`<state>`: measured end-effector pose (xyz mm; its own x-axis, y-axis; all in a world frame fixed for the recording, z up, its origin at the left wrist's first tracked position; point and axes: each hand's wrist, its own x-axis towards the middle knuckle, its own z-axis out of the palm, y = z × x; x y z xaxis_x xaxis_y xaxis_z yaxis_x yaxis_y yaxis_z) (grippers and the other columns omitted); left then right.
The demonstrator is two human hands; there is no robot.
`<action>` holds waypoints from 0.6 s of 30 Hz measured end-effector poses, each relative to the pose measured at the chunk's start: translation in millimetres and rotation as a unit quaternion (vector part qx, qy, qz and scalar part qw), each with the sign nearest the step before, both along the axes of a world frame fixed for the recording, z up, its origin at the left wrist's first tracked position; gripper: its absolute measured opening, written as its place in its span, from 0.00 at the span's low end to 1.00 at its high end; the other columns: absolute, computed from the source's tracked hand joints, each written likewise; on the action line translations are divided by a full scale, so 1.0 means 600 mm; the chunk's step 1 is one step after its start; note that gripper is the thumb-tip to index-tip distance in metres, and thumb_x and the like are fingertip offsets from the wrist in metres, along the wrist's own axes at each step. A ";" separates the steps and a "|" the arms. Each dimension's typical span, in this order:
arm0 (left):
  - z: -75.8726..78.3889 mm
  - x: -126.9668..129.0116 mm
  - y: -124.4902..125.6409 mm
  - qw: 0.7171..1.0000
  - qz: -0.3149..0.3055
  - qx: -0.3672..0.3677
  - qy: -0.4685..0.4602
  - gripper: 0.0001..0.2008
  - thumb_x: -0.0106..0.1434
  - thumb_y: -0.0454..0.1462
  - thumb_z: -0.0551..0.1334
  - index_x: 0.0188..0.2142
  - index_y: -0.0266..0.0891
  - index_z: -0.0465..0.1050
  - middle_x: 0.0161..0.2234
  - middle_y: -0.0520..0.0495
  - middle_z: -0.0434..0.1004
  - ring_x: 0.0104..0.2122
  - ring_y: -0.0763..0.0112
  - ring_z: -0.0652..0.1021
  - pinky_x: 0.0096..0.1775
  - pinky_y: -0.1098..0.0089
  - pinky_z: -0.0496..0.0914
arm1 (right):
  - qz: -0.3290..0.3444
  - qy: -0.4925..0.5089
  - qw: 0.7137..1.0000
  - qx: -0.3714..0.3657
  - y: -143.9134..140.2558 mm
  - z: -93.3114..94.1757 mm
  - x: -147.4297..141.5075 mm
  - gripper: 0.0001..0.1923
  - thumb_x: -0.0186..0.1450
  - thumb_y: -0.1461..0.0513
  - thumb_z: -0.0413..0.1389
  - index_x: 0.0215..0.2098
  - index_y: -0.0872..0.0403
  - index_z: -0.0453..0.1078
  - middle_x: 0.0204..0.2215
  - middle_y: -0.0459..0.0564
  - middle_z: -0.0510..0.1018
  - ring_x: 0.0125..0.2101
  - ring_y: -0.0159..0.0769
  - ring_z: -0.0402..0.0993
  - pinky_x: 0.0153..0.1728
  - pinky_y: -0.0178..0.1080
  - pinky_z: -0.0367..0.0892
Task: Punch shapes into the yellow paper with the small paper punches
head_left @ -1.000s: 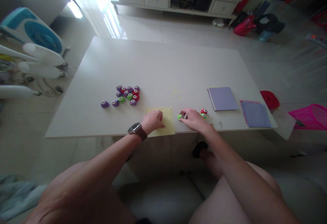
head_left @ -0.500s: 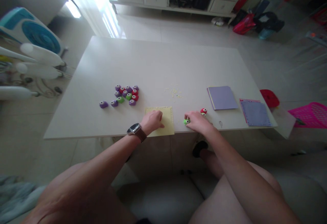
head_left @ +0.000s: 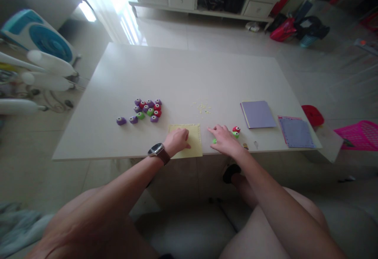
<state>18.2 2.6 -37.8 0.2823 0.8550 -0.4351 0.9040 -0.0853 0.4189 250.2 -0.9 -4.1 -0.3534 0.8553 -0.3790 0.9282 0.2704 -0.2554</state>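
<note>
White table (head_left: pixel 183 73), left hand (head_left: pixel 176 140) flat on yellow paper (head_left: pixel 193 140), right hand (head_left: pixel 226 140) grip closed over green punch (head_left: pixel 214 141)

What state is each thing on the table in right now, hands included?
left hand: flat, pressing on the yellow paper
yellow paper: lying flat at the table's near edge, edges punched
right hand: resting over a green punch
green punch: mostly covered, grip unclear
red punch: free, beside the right hand
punch cluster: loose, untouched
purple paper stack: flat, untouched
paper bits: scattered
</note>
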 end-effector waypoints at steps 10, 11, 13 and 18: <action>0.000 -0.001 0.000 1.000 -0.007 0.004 0.002 0.14 0.52 0.44 0.73 0.33 0.41 0.74 0.31 0.47 0.76 0.32 0.63 0.74 0.28 0.67 0.58 | -0.004 -0.013 1.000 0.009 0.001 0.009 -0.001 0.22 0.61 0.67 0.57 0.54 0.53 0.73 0.50 0.56 0.74 0.53 0.47 0.67 0.52 0.42 0.64; 0.000 -0.001 -0.001 1.000 -0.007 0.007 0.000 0.14 0.52 0.44 0.73 0.33 0.41 0.74 0.31 0.47 0.76 0.32 0.63 0.74 0.29 0.67 0.58 | -0.003 -0.022 1.000 0.009 0.001 0.009 0.001 0.21 0.60 0.68 0.56 0.51 0.53 0.74 0.48 0.55 0.75 0.52 0.46 0.68 0.49 0.41 0.64; 0.002 -0.002 -0.003 1.000 -0.007 0.012 -0.004 0.14 0.52 0.43 0.73 0.33 0.40 0.74 0.32 0.47 0.76 0.32 0.63 0.74 0.29 0.67 0.57 | -0.013 -0.044 0.999 0.005 0.001 0.008 0.004 0.19 0.59 0.71 0.54 0.47 0.52 0.75 0.46 0.54 0.75 0.46 0.44 0.71 0.42 0.40 0.64; 0.004 -0.001 -0.006 1.000 -0.008 0.012 -0.010 0.13 0.53 0.43 0.73 0.33 0.40 0.74 0.31 0.47 0.76 0.32 0.63 0.74 0.29 0.67 0.57 | -0.040 -0.047 0.998 0.003 0.004 0.005 0.007 0.16 0.60 0.72 0.52 0.43 0.53 0.74 0.42 0.52 0.76 0.36 0.38 0.73 0.35 0.38 0.59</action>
